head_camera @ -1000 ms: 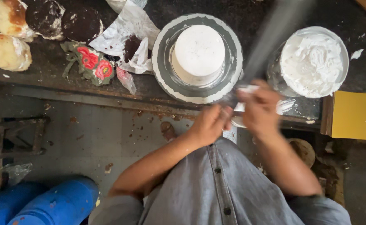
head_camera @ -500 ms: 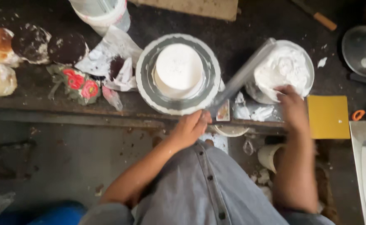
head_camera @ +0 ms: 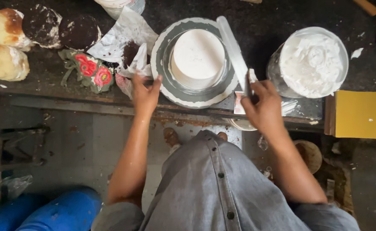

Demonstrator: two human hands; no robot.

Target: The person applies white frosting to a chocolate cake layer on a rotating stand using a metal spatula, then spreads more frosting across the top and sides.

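A small round white-frosted cake [head_camera: 198, 57] stands on a grey turntable [head_camera: 162, 81] at the middle of the dark worktop. My left hand [head_camera: 145, 95] rests its fingertips on the turntable's left rim, fingers apart. My right hand [head_camera: 263, 107] grips the handle of a long flat metal spatula [head_camera: 233, 49], whose blade slants up along the cake's right side. A clear bowl of white cream [head_camera: 312, 62] sits just right of that hand.
Crumpled white paper [head_camera: 126, 36] and a red flower decoration [head_camera: 91, 70] lie left of the turntable. Chocolate cakes [head_camera: 61, 28] and golden buns [head_camera: 4, 60] sit far left. A yellow board [head_camera: 358, 114] lies at right. Blue barrels [head_camera: 46, 211] stand on the floor.
My left hand left the spatula and moved left to the turntable's rim. My right hand came back from the cream bowl and now holds the spatula beside the cake.
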